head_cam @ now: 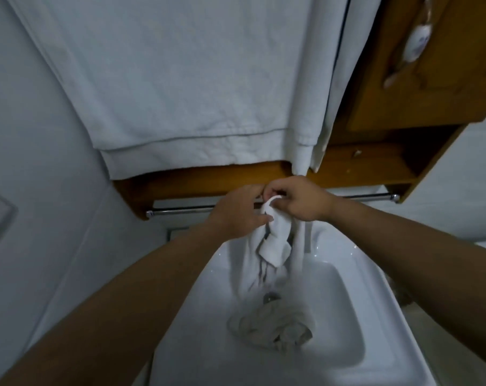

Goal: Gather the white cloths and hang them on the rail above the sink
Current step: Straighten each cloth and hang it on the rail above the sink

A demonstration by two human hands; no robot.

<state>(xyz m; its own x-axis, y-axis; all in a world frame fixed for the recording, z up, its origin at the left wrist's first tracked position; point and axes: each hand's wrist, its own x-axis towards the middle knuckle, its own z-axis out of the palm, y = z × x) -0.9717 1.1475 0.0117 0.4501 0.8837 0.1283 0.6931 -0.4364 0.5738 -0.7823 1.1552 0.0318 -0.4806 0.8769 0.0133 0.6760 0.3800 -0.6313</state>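
While it hangs bunched over the sink (375,316), the cloth (275,242) is gripped at its top by both hands: left hand (237,215) pinching one side, right hand (303,201) curled round a fold, near the rail (186,209). A crumpled cloth (272,327) lies in the basin; a towel (166,79) hangs above.

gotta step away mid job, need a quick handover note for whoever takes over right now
Left hand and right hand both grip the top of the white cloth bundle, held up at the rail; its tails hang into the sink.
Done: bundle gathered and raised; not visibly over the rail yet.
Left: drape it on the rail, then hang the crumpled cloth lying in the basin.
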